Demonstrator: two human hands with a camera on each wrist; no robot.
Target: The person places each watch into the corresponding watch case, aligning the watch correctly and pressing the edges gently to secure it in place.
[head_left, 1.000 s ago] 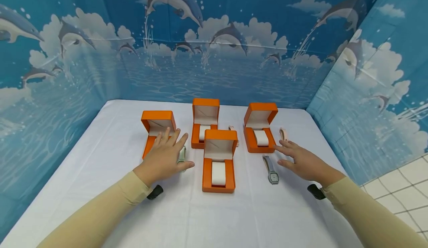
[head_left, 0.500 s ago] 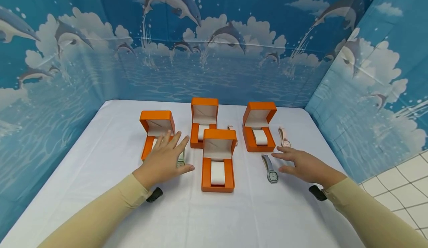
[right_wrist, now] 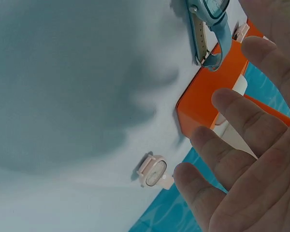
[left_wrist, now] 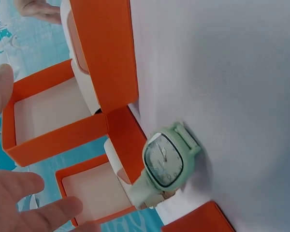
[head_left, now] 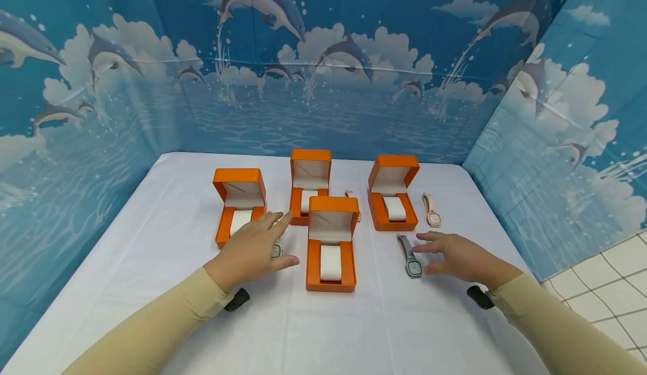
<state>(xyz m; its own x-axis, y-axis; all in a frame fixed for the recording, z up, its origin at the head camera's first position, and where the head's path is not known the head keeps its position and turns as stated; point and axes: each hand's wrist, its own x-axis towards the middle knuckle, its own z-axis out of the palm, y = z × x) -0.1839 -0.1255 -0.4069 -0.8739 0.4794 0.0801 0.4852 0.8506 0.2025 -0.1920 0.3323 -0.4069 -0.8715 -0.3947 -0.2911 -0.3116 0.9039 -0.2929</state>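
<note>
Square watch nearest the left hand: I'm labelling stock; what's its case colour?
The watch case: pale green, clearest in the left wrist view.

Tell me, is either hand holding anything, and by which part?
Nothing is held. The left hand hovers near the pale-green, square-faced watch, and the right hand hovers near the grey-blue, square-faced watch.

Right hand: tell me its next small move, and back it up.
I'd probably bring the right hand's thumb and fingers together on the blue-gray watch. That watch lies right by the fingertips, the hand holds nothing, and the white cushion in the front box, whose lid stands open, has no watch on it.
</note>
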